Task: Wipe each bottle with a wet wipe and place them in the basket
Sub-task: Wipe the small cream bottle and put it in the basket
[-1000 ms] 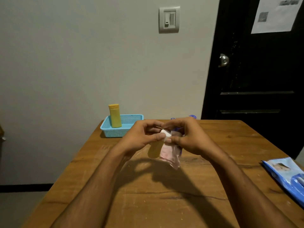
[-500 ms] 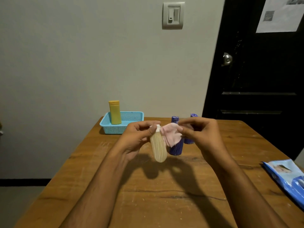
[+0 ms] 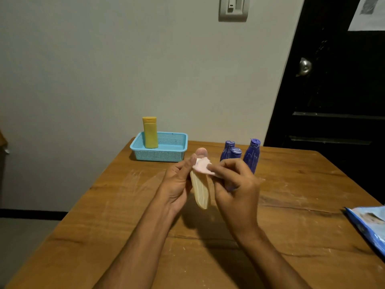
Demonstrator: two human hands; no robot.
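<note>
The left hand (image 3: 177,184) pinches the cream bottle (image 3: 200,189) near its cap while right-hand fingers (image 3: 224,170) clamp the wet wipe (image 3: 203,166) against it, so a hard rub could twist the dangling bottle free onto the worktop (image 3: 104,215) below.

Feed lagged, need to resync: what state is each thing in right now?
Left hand: grips cream bottle.
Cream bottle: held above table, cap end away.
Right hand: pinches wet wipe.
Wet wipe: pressed on bottle's cap end.
Yellow bottle: upright in basket.
Basket: on table.
Three blue bottles: upright on table.
</note>
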